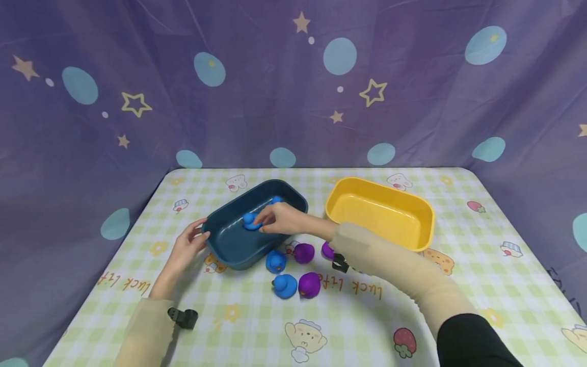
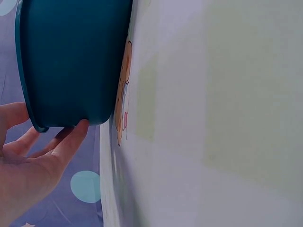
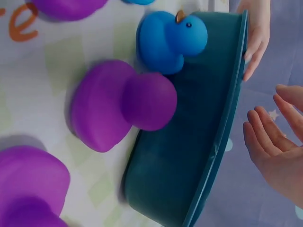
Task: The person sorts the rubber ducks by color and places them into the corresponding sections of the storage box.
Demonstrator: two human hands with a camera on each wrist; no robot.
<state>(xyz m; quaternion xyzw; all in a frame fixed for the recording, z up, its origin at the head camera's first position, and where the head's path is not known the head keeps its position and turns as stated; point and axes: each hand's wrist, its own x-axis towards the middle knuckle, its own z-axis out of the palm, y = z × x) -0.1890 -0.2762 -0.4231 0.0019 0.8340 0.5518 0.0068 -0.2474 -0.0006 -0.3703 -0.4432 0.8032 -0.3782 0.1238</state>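
A dark teal basin [image 1: 238, 255] stands on the left of the table. My left hand [image 1: 187, 245] grips its near left end, thumb over the rim and fingers against the outer wall [image 2: 71, 61]. My right hand [image 1: 282, 219] is over the basin, fingers slightly bent and apart from the thumb; the right wrist view shows nothing between them. Just beside its fingertips in the head view is a blue rubber duck [image 1: 250, 221] inside the basin. Another blue duck [image 1: 276, 200] lies farther back, partly hidden by the hand.
In front of the basin are two blue ducks [image 1: 284, 286] and purple ducks [image 1: 309, 285], one of them [image 1: 327, 250] partly hidden by the right forearm. A yellow basin [image 1: 380, 186] stands at the right. The checked tablecloth [image 1: 257, 336] meets a purple curtain [image 1: 275, 102] behind.
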